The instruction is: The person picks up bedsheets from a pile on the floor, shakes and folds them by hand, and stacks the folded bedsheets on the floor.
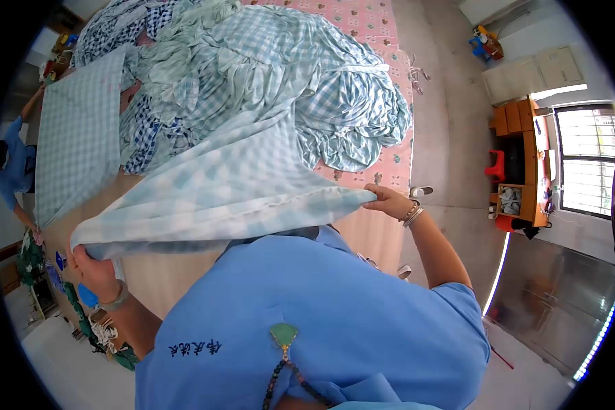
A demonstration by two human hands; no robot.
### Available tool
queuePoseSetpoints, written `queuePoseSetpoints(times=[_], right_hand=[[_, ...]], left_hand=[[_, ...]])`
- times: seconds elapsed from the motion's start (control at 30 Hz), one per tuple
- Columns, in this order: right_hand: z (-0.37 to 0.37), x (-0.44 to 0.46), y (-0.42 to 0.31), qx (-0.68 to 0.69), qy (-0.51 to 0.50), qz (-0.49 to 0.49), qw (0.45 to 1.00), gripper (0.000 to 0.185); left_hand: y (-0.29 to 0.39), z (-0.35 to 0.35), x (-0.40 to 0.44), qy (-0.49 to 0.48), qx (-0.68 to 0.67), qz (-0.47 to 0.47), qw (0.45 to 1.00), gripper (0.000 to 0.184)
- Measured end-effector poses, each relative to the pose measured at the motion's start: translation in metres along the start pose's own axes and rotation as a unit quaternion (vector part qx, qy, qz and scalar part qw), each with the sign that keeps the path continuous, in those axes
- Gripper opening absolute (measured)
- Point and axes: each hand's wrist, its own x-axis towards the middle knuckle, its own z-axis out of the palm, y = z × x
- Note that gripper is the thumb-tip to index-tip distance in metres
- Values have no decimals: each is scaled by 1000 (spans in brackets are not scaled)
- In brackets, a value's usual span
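A pale blue-and-white checked cloth [232, 184] is stretched wide in front of my body. My left hand [97, 272] is closed on its left corner, near the table's front edge. At the other end, my right hand [388, 203] pinches the right corner, a bracelet on the wrist. The far part of this cloth runs back up to a big heap of crumpled checked cloths [253, 75] in green, light blue and dark blue. Where the cloth parts from the heap is hard to make out among the folds.
The heap lies on a pink patterned table cover [379, 24]; bare wooden tabletop [369, 236] shows nearer me. At left, a co-worker in blue [17, 164] holds up another checked cloth [78, 130]. A desk [526, 147] and a red stool [496, 163] stand at right.
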Motion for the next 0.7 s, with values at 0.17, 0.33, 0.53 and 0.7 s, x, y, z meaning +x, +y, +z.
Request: queuePoseSetpoints(times=[0.17, 0.33, 0.53, 0.7], right_hand=[[-7, -4, -1, 68, 74, -24, 995, 17], [-29, -2, 1, 206, 186, -126, 953, 20], [-45, 3, -7, 228, 247, -91, 937, 22], [-56, -6, -63, 214, 353, -312, 856, 20]], left_hand=[[2, 1, 8, -8, -480, -228, 847, 24], [-6, 1, -2, -26, -521, -146, 841, 24], [-21, -1, -10, -65, -436, -37, 897, 24], [-40, 10, -25, -136, -274, -73, 949, 21]])
